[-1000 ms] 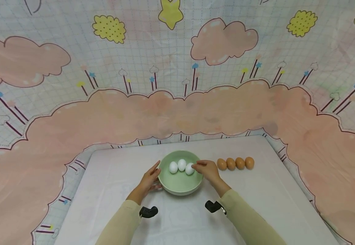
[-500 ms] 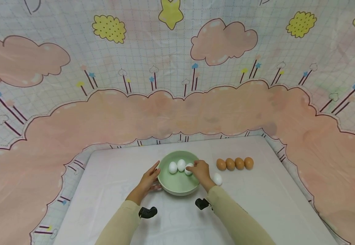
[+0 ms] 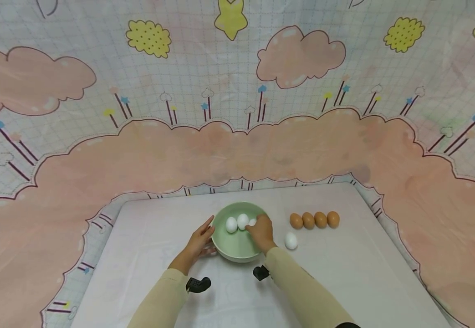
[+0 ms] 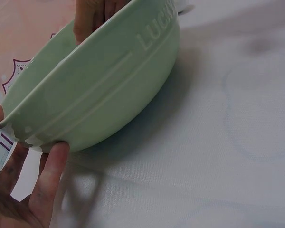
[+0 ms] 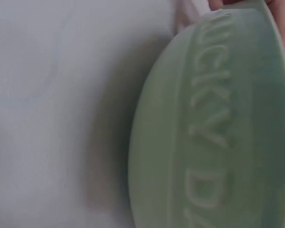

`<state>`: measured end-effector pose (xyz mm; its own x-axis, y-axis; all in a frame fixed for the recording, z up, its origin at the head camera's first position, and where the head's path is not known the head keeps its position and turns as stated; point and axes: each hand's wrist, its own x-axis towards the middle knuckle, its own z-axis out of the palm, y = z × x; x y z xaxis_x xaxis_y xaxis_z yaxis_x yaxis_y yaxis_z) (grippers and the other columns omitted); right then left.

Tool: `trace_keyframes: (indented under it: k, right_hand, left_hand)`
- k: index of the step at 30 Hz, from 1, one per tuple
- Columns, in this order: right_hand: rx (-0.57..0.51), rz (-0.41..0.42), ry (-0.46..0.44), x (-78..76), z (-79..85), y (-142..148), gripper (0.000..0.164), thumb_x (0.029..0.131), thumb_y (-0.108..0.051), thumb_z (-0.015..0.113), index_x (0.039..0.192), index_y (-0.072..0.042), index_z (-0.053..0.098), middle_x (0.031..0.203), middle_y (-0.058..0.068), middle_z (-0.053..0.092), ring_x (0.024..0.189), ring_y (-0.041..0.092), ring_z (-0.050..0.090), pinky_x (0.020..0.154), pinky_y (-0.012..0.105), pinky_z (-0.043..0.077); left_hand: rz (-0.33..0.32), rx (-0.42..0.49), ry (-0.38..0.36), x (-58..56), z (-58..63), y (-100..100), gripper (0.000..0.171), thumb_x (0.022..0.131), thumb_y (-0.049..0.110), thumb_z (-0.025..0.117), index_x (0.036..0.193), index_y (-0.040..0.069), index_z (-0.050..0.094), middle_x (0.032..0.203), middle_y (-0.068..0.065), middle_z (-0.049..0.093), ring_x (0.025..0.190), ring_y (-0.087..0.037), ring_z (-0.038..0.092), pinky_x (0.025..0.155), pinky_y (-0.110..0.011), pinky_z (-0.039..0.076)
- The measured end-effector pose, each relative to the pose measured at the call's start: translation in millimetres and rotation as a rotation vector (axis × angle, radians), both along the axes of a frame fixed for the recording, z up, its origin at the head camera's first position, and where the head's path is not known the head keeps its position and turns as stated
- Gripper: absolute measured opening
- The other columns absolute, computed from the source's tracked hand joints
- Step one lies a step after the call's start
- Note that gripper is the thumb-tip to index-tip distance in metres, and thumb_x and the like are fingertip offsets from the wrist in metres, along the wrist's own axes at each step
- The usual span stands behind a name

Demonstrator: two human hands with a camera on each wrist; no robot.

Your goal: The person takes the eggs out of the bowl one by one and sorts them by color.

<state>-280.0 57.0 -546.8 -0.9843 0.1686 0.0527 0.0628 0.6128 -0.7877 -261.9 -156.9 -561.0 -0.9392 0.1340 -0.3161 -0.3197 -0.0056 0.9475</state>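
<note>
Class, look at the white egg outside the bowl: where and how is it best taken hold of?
I'd pinch the white egg by its rounded left and right flanks, coming from above and the near side. It looks slightly longer front to back, so those flanks span its narrower width, and the brown eggs lie beyond it.

Head view: from above, facing forward and down over the green bowl (image 3: 237, 246); both wrist views — close, on its near side — share its lettering (image 5: 211, 88).
</note>
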Motion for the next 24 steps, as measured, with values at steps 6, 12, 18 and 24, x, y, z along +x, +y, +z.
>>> trace_keyframes:
  k: [6, 12, 18, 24]
  right_hand:
    - [0.082, 0.000, 0.033, -1.6, -4.2, -2.2, 0.027, 0.065, -0.011, 0.078, 0.078, 0.007, 0.063, 0.072, 0.012, 0.062, 0.071, 0.023, 0.056, 0.066, 0.036, 0.049]
    - [0.109, -0.007, 0.011, -3.3, -4.2, -3.0, 0.033, 0.063, -0.012, 0.079, 0.086, 0.008, 0.066, 0.082, 0.014, 0.065, 0.081, 0.028, 0.059, 0.074, 0.037, 0.049]
    - [0.099, -0.002, -0.041, -1.9, 0.6, -3.1, 0.031, 0.066, -0.010, 0.078, 0.087, 0.008, 0.065, 0.082, 0.013, 0.064, 0.079, 0.025, 0.058, 0.071, 0.036, 0.050]
    - [0.100, 0.005, -0.056, 0.8, 4.2, -2.5, 0.026, 0.065, -0.009, 0.076, 0.082, 0.007, 0.064, 0.074, 0.010, 0.062, 0.070, 0.021, 0.056, 0.064, 0.034, 0.051]
  left_hand:
    - [-0.007, 0.010, -0.002, 0.2, 0.4, -0.3, 0.049, 0.094, 0.031, 0.047, 0.140, 0.033, 0.030, 0.147, -0.016, 0.014, 0.116, -0.040, 0.042, 0.074, -0.045, 0.052]
    - [-0.041, 0.011, -0.013, 7.1, 19.8, 0.8, 0.050, 0.096, 0.025, 0.044, 0.143, 0.028, 0.025, 0.147, -0.018, 0.011, 0.117, -0.042, 0.040, 0.078, -0.047, 0.050]
    - [-0.012, -0.013, -0.006, 2.4, 7.7, 0.2, 0.049, 0.095, 0.030, 0.047, 0.141, 0.032, 0.030, 0.147, -0.016, 0.015, 0.116, -0.040, 0.042, 0.074, -0.044, 0.052]
    - [0.009, -0.002, -0.009, -1.8, -3.2, -0.2, 0.048, 0.093, 0.031, 0.048, 0.138, 0.036, 0.033, 0.146, -0.014, 0.018, 0.115, -0.039, 0.043, 0.072, -0.043, 0.053]
